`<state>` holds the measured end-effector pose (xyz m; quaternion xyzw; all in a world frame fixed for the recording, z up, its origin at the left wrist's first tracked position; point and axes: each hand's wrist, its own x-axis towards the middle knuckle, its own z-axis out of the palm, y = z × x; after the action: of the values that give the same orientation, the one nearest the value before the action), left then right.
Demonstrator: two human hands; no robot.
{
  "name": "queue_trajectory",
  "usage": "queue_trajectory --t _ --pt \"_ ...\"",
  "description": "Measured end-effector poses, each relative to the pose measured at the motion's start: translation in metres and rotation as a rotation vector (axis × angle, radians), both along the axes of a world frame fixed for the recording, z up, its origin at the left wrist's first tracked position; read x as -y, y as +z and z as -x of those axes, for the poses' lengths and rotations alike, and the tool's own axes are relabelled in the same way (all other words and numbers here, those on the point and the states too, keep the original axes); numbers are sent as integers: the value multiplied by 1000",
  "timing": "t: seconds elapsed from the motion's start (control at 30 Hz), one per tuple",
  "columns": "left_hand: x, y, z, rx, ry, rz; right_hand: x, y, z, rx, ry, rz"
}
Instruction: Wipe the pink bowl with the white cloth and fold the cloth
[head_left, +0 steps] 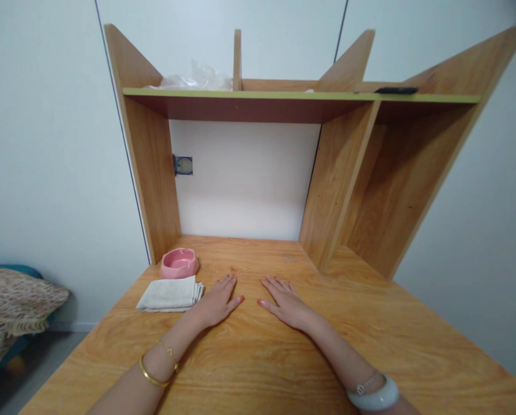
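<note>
Both hands rest palm down on the wooden desk [249, 357]. My left hand [217, 301] lies flat with the thumb held out, holding nothing. Just to its left is a folded light grey cloth [169, 294]. Behind the cloth stands a pink faceted bowl [180, 263], and no contents show in it. My right hand [286, 301] also lies flat, its thumb apart from the fingers and nothing in its grasp. A gap of bare wood separates the two hands.
A wooden shelf unit [249, 99] rises from the back of the desk. On its upper shelf lie a clear plastic bag [197, 78] and a flat black object [396, 90]. A wall socket box [183, 165] shows behind. At far left is a patterned fringed cloth [15, 300].
</note>
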<state>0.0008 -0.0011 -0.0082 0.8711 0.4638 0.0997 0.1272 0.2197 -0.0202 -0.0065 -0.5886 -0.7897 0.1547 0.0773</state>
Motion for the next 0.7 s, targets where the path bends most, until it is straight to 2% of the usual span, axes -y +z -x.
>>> queue_trajectory --t 0.7 --pt "1 -1 -1 -48 -14 -29 3 -1 1 -2 7 -15"
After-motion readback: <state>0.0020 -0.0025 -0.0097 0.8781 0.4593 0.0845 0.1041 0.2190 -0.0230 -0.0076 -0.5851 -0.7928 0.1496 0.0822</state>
